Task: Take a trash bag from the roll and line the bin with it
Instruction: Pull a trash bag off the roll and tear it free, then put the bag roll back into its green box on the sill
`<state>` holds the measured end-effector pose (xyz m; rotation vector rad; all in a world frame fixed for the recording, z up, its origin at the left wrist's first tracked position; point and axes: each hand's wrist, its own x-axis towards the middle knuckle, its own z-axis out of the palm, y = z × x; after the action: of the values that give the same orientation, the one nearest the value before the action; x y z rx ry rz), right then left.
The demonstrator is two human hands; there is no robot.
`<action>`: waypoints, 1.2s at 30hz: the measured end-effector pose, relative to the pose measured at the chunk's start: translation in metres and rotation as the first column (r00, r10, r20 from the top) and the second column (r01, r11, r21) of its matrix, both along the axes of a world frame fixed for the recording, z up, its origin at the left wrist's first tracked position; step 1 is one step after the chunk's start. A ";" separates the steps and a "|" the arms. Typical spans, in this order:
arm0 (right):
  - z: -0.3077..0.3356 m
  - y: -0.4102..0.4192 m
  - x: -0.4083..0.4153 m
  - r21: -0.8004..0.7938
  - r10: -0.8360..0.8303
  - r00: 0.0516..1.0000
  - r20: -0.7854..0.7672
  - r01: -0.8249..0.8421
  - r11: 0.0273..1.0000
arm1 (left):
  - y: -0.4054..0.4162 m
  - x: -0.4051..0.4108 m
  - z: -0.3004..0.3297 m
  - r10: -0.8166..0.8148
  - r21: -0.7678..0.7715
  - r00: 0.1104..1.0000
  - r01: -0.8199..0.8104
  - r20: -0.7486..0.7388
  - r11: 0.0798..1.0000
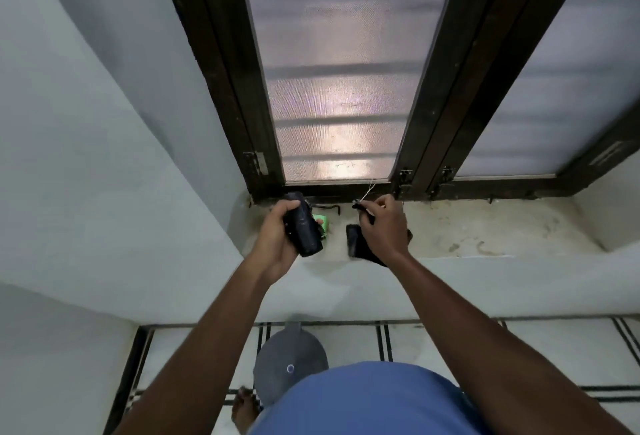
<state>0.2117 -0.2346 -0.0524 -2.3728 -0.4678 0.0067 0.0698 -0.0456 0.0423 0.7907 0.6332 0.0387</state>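
Head view, near to far: grey bin [290, 362] on floor below. Up on sill [485, 226], left hand [277, 237] wrapped around black roll [302, 225]; right hand [381, 226] pinches detached bag [358, 244]. Thin, limp, slippery film; best taken at an edge.

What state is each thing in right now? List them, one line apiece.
Left hand: closed around the roll.
Trash bag roll: rolled up, held above the sill.
Right hand: pinching a black bag end.
Black bag piece: loose, hanging from the right hand.
Bin: on the floor, lid closed, liner not visible.
Window: shut.
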 end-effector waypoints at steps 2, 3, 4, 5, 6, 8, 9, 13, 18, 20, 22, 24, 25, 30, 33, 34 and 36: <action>0.003 0.002 0.010 0.026 0.035 0.999 -0.041 -0.034 0.999 | -0.010 0.006 -0.002 0.059 0.028 0.998 -0.059 0.002 0.998; 0.006 0.002 0.015 0.047 0.068 0.996 -0.066 -0.064 0.997 | -0.013 0.008 -0.002 0.082 0.059 0.997 -0.081 -0.013 0.995; 0.010 0.003 0.020 0.062 0.106 0.990 -0.088 -0.101 0.993 | -0.016 0.009 -0.002 0.089 0.100 0.995 -0.086 -0.032 0.991; 0.013 0.002 0.024 0.068 0.156 0.980 -0.121 -0.148 0.987 | -0.019 0.010 -0.004 0.088 0.158 0.994 -0.078 -0.058 0.984; 0.016 0.001 0.026 0.062 0.208 0.962 -0.176 -0.200 0.978 | -0.022 0.009 -0.004 0.080 0.218 0.993 -0.060 -0.082 0.974; 0.020 -0.002 0.028 0.004 0.285 0.918 -0.274 -0.295 0.955 | -0.024 0.007 -0.007 0.078 0.316 0.991 -0.039 -0.112 0.948; 0.020 -0.003 0.027 -0.032 0.281 0.919 -0.276 -0.301 0.953 | -0.026 0.005 -0.008 0.088 0.338 0.989 -0.044 -0.116 0.940; 0.029 -0.004 0.014 0.100 0.123 0.979 -0.162 -0.108 0.989 | -0.024 -0.003 -0.013 0.116 0.287 0.991 -0.092 -0.068 0.953; 0.053 -0.002 -0.014 0.514 0.466 0.689 -0.556 -0.156 0.844 | -0.017 -0.007 -0.013 0.059 0.218 0.998 -0.055 -0.013 0.974; 0.059 -0.002 -0.017 0.601 0.554 0.546 -0.629 -0.110 0.792 | -0.014 -0.009 -0.009 0.010 0.210 1.000 -0.011 0.004 0.978; 0.064 -0.002 -0.019 0.674 0.606 0.486 -0.630 -0.047 0.738 | -0.010 -0.012 -0.005 -0.041 0.222 0.999 0.037 0.014 0.974; 0.068 0.001 -0.022 0.716 0.629 0.481 -0.610 -0.006 0.699 | -0.003 -0.016 -0.001 -0.087 0.248 0.996 0.080 0.017 0.966; 0.069 0.003 -0.024 0.720 0.625 0.492 -0.605 0.003 0.694 | 0.000 -0.019 0.000 -0.104 0.265 0.994 0.095 0.019 0.960; 0.071 0.018 -0.039 0.725 0.604 0.498 -0.623 0.078 0.684 | 0.022 -0.030 0.004 -0.127 0.341 0.992 0.112 0.023 0.933; 0.077 0.030 -0.050 0.719 0.584 0.463 -0.666 0.189 0.669 | 0.032 -0.038 0.004 -0.169 0.372 0.985 0.144 0.034 0.917; 0.077 0.035 -0.053 0.711 0.570 0.463 -0.679 0.217 0.669 | 0.036 -0.041 0.005 -0.179 0.375 0.983 0.152 0.038 0.914; 0.075 0.043 -0.058 0.696 0.542 0.473 -0.694 0.249 0.674 | 0.042 -0.045 0.005 -0.192 0.381 0.980 0.161 0.045 0.910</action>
<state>0.1532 -0.1918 0.0221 -1.1999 -0.1081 0.9447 0.0244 -0.0038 0.0469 1.2110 0.4789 0.0265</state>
